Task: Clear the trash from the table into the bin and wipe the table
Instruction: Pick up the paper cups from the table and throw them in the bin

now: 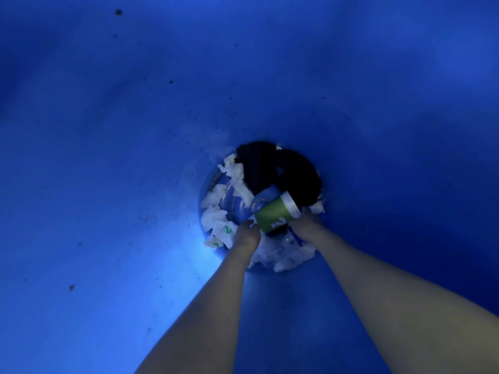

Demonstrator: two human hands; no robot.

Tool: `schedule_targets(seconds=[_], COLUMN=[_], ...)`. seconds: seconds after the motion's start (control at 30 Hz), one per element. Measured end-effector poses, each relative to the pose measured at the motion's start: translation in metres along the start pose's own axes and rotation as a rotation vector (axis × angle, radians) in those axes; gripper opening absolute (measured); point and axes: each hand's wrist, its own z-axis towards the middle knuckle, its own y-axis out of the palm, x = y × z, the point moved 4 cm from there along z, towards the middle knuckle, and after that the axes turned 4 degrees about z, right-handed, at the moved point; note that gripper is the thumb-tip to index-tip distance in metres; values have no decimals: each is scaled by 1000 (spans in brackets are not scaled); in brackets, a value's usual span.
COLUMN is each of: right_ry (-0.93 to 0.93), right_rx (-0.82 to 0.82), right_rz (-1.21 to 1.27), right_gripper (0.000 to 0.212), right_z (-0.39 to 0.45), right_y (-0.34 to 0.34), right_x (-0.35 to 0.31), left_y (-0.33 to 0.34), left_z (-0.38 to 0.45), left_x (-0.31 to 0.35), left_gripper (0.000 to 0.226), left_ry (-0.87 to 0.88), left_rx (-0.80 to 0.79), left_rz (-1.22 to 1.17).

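I look straight down inside a deep blue bin [135,130], and both my arms reach to its bottom. A green paper cup [275,215] with a white lid lies on its side on the trash there. My right hand [305,224] grips the cup near its lid end. My left hand [247,234] hangs just left of the cup's base, fingers loosely curled, holding nothing that I can make out. Crumpled white napkins [216,221] and a dark cloth-like bundle [275,168] cover the bottom.
The blue bin walls fill the whole view and carry dark specks of dirt. A clear plastic piece [280,249] lies among the napkins under my wrists. The table is out of view.
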Motion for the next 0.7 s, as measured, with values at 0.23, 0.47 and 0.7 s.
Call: schedule_targets(seconds=[0.23,0.47,0.7], right_ry=[-3,-22,-68], right_rx=[4,7,-1], right_rz=[61,103,168], right_gripper=[65,55,58], right_z=[-26,-69,-137], right_y=[-9,-24,-50], right_x=[-10,-22,-38], left_y=[-22,-40,-56], left_z=[-28,-82,-163], left_x=[10,32,63], left_gripper=[18,33,23], left_ry=[-34,6,97], left_rx=[49,40,47], left_rz=[-7,-17,-23])
